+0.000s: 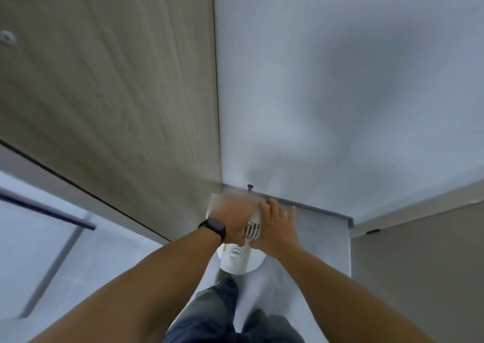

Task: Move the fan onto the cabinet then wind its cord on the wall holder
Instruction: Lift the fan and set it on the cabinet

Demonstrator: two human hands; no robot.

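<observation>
My left hand, a dark watch on its wrist, lies over the white fan; its fingers are blurred, so I cannot tell their grip. My right hand presses straight fingers on the fan's other side, near the cabinet top's back-left corner.

- Covering most of the white fan with both hands, leaving only its round base and a vented patch showing.
- Blurring the left hand with motion, so its grip cannot be told.
- Cutting off both forearms and the trouser legs at the bottom edge.
</observation>
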